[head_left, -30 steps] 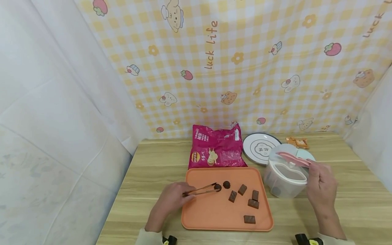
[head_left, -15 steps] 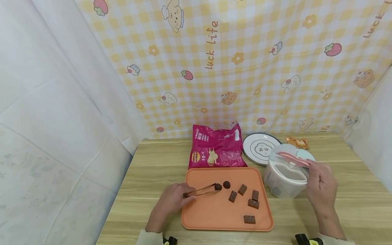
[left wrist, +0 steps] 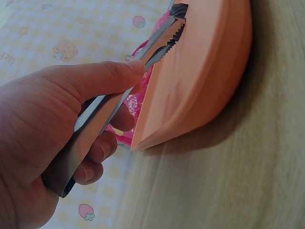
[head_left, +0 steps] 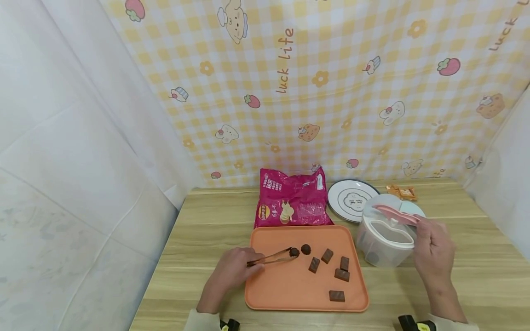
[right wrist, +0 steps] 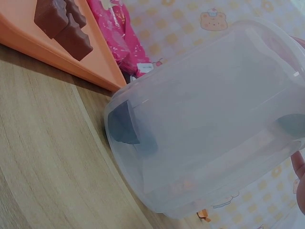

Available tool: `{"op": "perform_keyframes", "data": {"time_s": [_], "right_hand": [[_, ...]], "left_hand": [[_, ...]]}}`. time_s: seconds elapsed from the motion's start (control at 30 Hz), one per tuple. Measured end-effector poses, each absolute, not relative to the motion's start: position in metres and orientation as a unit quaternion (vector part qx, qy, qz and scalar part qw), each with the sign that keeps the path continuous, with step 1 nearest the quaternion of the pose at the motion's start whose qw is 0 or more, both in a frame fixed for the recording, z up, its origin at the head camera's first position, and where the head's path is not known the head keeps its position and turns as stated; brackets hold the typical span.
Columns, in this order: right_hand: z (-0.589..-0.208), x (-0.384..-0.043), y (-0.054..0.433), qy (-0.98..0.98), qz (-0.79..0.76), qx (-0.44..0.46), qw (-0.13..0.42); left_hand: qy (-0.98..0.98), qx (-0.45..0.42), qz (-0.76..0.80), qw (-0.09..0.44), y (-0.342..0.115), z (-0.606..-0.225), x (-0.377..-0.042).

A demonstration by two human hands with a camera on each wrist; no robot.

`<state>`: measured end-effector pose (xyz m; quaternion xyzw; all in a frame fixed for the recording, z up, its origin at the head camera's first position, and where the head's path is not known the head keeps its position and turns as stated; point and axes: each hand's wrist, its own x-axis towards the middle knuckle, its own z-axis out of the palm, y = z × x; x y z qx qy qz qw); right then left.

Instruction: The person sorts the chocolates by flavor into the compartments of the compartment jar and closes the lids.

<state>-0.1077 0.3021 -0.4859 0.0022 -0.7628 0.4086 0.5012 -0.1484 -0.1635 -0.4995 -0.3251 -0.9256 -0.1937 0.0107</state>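
My left hand (head_left: 238, 266) holds metal tongs (left wrist: 93, 133) by the arms, its thumb along the top. The serrated tips stand on either side of a dark round chocolate ball (head_left: 294, 252); whether both touch it I cannot tell. Just right of it lies a second chocolate ball (head_left: 306, 249) on the orange tray (head_left: 285, 294). On the right, my right hand (head_left: 434, 250) pinches the end of a raised pink lid (head_left: 395, 214) on a translucent divided container (head_left: 383, 255). In the right wrist view, that container (right wrist: 205, 109) hides most of the hand.
Several rectangular chocolate pieces (head_left: 337, 296) lie on the tray's right half. Behind it sits a magenta chip bag (head_left: 294, 197). A white plate (head_left: 341, 197) with a dark rim and small orange packets (head_left: 401, 192) are behind the container.
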Motion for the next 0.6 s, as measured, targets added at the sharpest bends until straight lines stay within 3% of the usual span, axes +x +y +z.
{"op": "perform_keyframes", "data": {"time_s": [0.6], "right_hand": [[-0.484, -0.105, 0.302, -0.772, 0.413, -0.002, 0.483]], "left_hand": [[-0.921, -0.339, -0.180, 0.064, -0.161, -0.483, -0.141]]}}
